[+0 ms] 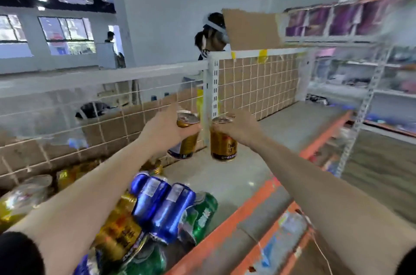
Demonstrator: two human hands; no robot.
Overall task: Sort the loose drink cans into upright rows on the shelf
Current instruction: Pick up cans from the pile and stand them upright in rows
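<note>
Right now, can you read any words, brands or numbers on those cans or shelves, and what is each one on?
No text reads clearly; the picture is motion-blurred.
Upright gold can in the right hand: label characters too blurred to read.
Tilted gold can in the left hand: white letters near its base, blurred.
Blue cans in the pile: pale label panels, print too small.
Lying gold can: dark characters, blurred.
</note>
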